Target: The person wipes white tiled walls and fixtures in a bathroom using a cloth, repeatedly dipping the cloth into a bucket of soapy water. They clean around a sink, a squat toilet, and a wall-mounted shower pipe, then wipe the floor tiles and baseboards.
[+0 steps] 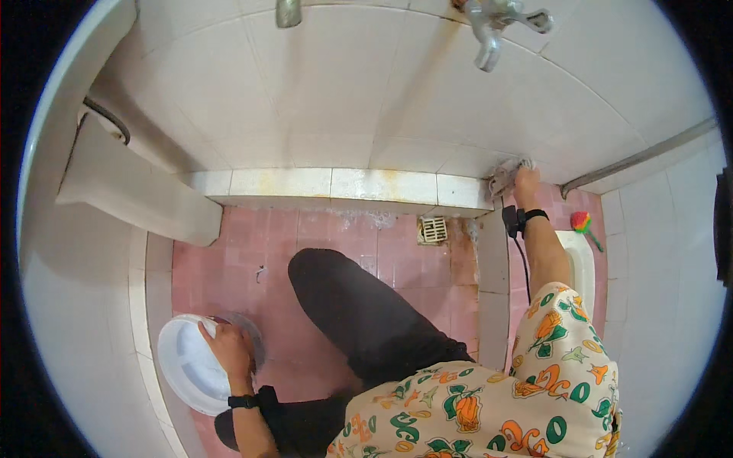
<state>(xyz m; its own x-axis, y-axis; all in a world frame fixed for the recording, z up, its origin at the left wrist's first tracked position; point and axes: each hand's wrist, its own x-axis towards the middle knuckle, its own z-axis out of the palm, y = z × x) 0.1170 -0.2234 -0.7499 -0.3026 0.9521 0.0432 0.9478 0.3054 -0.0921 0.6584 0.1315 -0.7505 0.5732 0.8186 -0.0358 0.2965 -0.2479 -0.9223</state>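
Note:
My right hand [525,187] reaches out to the end of a white-tiled ledge [294,183], at the foot of the wall. Its fingers are closed on a crumpled, wet greyish cloth [502,179], pressed against the tile; the fingertips are partly hidden. On the left, a round white bucket [177,362] with whitish, sudsy-looking content stands on the pink floor. My left hand [228,351] grips the bucket's rim on its right side, with the fingers laid over the edge.
Suds lie along the ledge's base near a floor drain [432,230]. A tap [492,30] juts from the wall above. A sink pedestal [141,183] stands at left. A squat toilet [578,263] and a red-and-green brush [582,223] lie at right, beyond a low tiled divider [493,259].

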